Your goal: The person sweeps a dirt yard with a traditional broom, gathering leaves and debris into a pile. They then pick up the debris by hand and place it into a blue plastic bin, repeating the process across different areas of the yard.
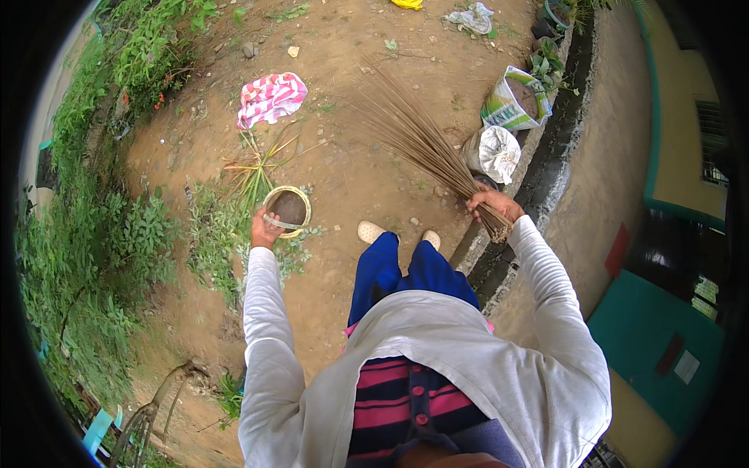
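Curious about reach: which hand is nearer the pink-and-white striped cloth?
Left. The left hand, holding a round pale bucket, is below the cloth in view; the right hand, gripping thin brown sticks, is farther, rightward.

I note pink-and-white striped cloth (271, 100) on brown dirt (339, 47); right, open printed sack (507, 117) just beside white sack (498, 153); green shrubs (86, 234) along left edge.

free: dirt (339, 175) between bucket (307, 209) and broom (433, 154) | blocked, right: sacks (503, 115)
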The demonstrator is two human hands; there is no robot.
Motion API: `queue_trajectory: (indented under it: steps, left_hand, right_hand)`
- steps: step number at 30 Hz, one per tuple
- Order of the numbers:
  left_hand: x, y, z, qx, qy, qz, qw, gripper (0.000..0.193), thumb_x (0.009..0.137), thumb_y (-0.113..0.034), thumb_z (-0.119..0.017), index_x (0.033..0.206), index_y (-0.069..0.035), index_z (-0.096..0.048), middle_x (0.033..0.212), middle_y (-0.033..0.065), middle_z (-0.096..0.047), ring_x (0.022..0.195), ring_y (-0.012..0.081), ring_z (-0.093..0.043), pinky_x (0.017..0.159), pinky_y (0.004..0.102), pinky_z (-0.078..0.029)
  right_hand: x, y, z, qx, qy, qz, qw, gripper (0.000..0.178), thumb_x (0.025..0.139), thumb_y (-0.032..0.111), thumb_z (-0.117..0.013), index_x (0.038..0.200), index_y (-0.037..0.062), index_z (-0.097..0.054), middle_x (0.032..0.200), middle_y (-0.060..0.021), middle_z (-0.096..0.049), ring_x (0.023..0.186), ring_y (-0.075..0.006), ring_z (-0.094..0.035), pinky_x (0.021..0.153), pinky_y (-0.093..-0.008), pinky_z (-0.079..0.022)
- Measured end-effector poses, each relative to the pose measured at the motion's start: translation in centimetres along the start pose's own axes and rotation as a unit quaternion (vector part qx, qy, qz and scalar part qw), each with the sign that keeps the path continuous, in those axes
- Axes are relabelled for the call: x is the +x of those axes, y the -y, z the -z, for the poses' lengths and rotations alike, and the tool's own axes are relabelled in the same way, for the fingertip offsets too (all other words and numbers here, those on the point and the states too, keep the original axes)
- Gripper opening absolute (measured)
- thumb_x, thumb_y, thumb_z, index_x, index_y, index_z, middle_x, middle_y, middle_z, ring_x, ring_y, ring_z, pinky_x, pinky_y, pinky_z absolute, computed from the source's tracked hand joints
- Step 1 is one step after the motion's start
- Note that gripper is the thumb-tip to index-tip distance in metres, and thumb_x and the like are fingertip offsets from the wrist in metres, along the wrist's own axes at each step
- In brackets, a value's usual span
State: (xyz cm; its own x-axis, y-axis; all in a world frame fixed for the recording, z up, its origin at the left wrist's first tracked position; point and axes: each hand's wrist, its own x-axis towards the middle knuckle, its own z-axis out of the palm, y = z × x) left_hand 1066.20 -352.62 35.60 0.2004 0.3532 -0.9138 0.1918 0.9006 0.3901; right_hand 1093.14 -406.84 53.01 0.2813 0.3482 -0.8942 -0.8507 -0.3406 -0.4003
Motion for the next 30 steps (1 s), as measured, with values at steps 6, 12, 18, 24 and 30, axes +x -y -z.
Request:
queue_trajectory:
  steps: [6, 12, 18, 24, 30]
  left_hand:
    - [-1.4, 1.7, -7.3, 0.058, 0.018, -0.009, 0.998, 0.058, 0.084, -0.029, -0.064, 0.134, -0.012, -0.040, 0.131, 0.0094, -0.043, 0.124, 0.0289, -0.039, 0.107, 0.0563, -0.022]
    - [-0.3, 3.7, -9.4, 0.068, 0.024, -0.012, 0.997, 0.056, 0.082, -0.026, -0.066, 0.130, -0.010, -0.043, 0.127, 0.0098, -0.045, 0.122, 0.0293, -0.041, 0.107, 0.0529, -0.024]
    - [-1.9, 7.8, -17.8, 0.084, 0.046, -0.022, 0.995, 0.051, 0.083, -0.025, -0.065, 0.126, -0.005, -0.046, 0.122, 0.0110, -0.050, 0.117, 0.0298, -0.046, 0.103, 0.0524, -0.031]
    - [1.1, 15.6, -27.8, 0.090, 0.043, -0.019, 0.995, 0.042, 0.084, -0.022, -0.063, 0.121, -0.004, -0.051, 0.116, 0.0109, -0.053, 0.110, 0.0292, -0.050, 0.099, 0.0484, -0.036]
    - [3.0, 24.5, -41.0, 0.125, 0.055, 0.009, 0.991, 0.030, 0.083, -0.018, -0.064, 0.109, -0.004, -0.056, 0.107, 0.0094, -0.056, 0.099, 0.0257, -0.054, 0.088, 0.0426, -0.043]
  right_hand:
    - [-0.2, -0.9, 3.2, -0.017, -0.121, 0.120, 0.985, 0.063, 0.068, -0.002, -0.061, 0.128, 0.0027, -0.041, 0.079, -0.0104, -0.059, 0.054, -0.0228, -0.058, 0.046, -0.0359, -0.051]
    - [6.6, 4.3, 5.3, 0.095, -0.037, 0.026, 0.994, 0.009, 0.072, 0.013, -0.061, 0.071, 0.0052, -0.056, 0.057, -0.0069, -0.058, 0.041, -0.0225, -0.053, 0.038, -0.0356, -0.046]
    - [1.9, 9.8, 7.9, 0.132, 0.053, 0.009, 0.990, 0.010, 0.078, 0.010, -0.062, 0.081, 0.0022, -0.057, 0.072, -0.0042, -0.058, 0.057, -0.0138, -0.057, 0.052, -0.0261, -0.050]
    - [1.0, 15.7, 17.2, -0.013, 0.020, 0.113, 0.993, 0.048, 0.071, 0.003, -0.062, 0.117, 0.0068, -0.047, 0.071, -0.0061, -0.057, 0.050, -0.0156, -0.054, 0.043, -0.0281, -0.048]
    - [10.8, 16.3, 25.6, -0.115, -0.130, 0.193, 0.966, 0.069, 0.063, 0.002, -0.067, 0.126, 0.0019, -0.040, 0.087, -0.0065, -0.053, 0.065, -0.0187, -0.056, 0.052, -0.0319, -0.047]
